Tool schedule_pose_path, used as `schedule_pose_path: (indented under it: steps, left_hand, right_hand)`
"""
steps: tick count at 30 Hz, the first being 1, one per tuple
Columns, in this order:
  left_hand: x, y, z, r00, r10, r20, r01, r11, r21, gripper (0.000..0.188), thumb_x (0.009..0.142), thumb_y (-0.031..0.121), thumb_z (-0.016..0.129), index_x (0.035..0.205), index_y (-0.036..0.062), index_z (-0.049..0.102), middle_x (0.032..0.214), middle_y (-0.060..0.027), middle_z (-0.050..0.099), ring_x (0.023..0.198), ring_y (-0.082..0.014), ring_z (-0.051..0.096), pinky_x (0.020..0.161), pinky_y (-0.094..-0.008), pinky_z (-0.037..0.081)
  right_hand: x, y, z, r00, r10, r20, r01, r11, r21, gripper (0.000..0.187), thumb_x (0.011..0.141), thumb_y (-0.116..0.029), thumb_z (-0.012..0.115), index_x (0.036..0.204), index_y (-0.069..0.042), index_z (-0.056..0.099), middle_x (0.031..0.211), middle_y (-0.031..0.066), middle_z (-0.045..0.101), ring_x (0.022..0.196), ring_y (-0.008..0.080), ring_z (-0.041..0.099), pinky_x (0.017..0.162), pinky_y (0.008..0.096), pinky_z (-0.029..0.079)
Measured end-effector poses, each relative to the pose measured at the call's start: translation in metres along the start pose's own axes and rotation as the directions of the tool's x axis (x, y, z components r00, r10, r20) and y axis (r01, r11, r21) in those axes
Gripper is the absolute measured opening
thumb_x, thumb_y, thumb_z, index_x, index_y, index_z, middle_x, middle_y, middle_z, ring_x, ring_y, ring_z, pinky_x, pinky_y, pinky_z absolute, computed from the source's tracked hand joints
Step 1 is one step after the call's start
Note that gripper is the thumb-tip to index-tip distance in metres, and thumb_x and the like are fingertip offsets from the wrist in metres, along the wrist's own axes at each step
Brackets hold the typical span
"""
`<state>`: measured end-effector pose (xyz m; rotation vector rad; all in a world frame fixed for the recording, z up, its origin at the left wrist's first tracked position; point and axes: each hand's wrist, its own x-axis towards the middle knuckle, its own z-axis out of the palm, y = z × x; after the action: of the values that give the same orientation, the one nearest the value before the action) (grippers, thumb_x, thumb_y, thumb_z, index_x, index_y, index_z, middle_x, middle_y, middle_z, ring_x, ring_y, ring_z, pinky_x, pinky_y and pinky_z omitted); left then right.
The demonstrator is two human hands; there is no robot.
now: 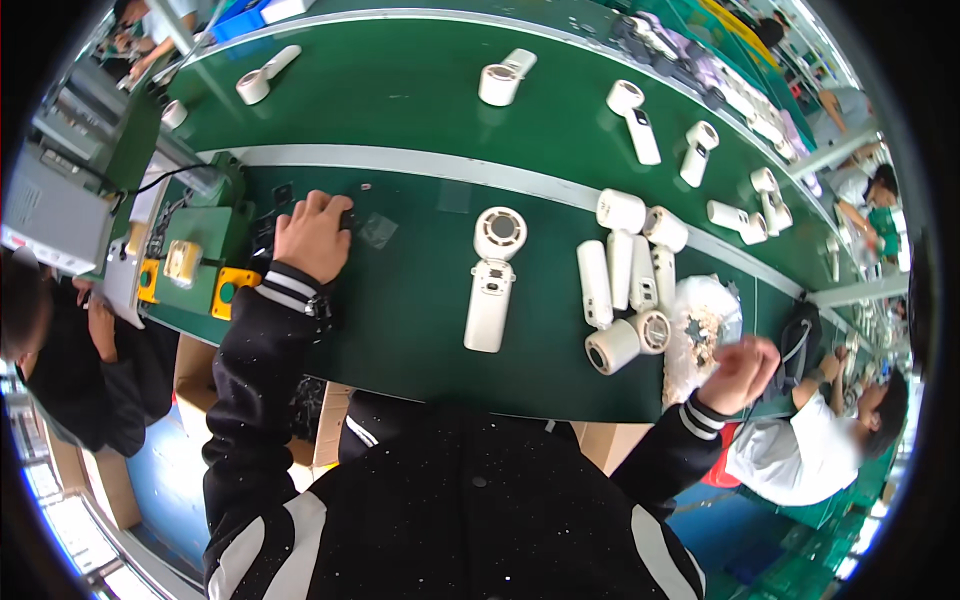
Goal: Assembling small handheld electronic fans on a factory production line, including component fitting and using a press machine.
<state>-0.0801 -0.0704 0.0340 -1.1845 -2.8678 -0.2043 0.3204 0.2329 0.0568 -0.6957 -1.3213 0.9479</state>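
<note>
I am viewing one joined, seemingly unfinished fan lying on the bench, other fans apparently awaiting work, the left hand near black pieces and right hand near a bag, both half-curled (whether gripping, I cannot tell).

- Head fisheye: looks down from above, between left hand and right hand.
- Faces forward past them, over the green workbench, fairly near.

Left hand is palm down, fingers bent; right hand curls
</note>
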Motion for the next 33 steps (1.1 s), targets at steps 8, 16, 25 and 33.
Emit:
schedule_pose_path:
  steps: [8, 16, 25, 33]
  left_hand:
    - [0.016, -0.017, 0.002, 0.995, -0.028, -0.093, -0.003, 0.948, -0.319, 0.037, 0.075, 0.001, 0.059, 0.110, 0.0132, 0.054, 0.090, -0.0100, 0.060, 0.091, -0.0314, 0.062, 0.075, -0.0429, 0.047]
    - [-0.008, 0.049, -0.044, 0.968, 0.239, -0.073, -0.195, 0.544, -0.816, 0.018, 0.080, -0.008, 0.064, 0.094, 0.0030, 0.064, 0.093, -0.0033, 0.052, 0.078, -0.0088, 0.053, 0.066, -0.0216, 0.042]
    - [-0.023, 0.082, -0.009, 0.990, 0.141, 0.025, -0.008, 0.228, -0.974, 0.018, 0.084, -0.005, 0.062, 0.100, 0.0022, 0.067, 0.064, 0.0041, 0.044, 0.060, -0.0030, 0.039, 0.057, -0.0206, 0.037]
    - [-0.028, 0.089, 0.019, 0.941, 0.276, -0.198, -0.198, -0.028, -0.980, 0.022, 0.084, -0.009, 0.060, 0.103, 0.0022, 0.058, 0.097, -0.0039, 0.057, 0.086, -0.0117, 0.056, 0.076, -0.0265, 0.046]
  right_hand:
    - [-0.072, -0.031, 0.115, 0.781, 0.168, 0.601, -0.346, 0.918, 0.195, 0.010, 0.098, -0.009, 0.052, 0.100, 0.001, 0.053, 0.072, 0.0075, 0.057, 0.054, 0.0140, 0.056, 0.052, 0.0256, 0.047]
    - [-0.099, -0.010, 0.161, 0.467, 0.357, 0.809, -0.667, 0.742, 0.058, 0.023, 0.099, -0.009, 0.049, 0.120, -0.002, 0.053, 0.087, 0.0069, 0.061, 0.074, 0.0112, 0.060, 0.062, 0.0251, 0.054]
    - [-0.102, -0.013, 0.162, 0.312, 0.424, 0.850, -0.644, 0.752, -0.139, 0.015, 0.101, -0.013, 0.046, 0.110, -0.002, 0.049, 0.091, 0.0119, 0.066, 0.065, 0.0108, 0.060, 0.060, 0.0234, 0.051]
    - [-0.123, -0.004, 0.168, 0.527, 0.146, 0.837, 0.032, 0.981, -0.191, 0.008, 0.088, -0.007, 0.061, 0.095, -0.007, 0.058, 0.104, 0.0124, 0.047, 0.096, 0.0280, 0.045, 0.086, 0.0384, 0.039]
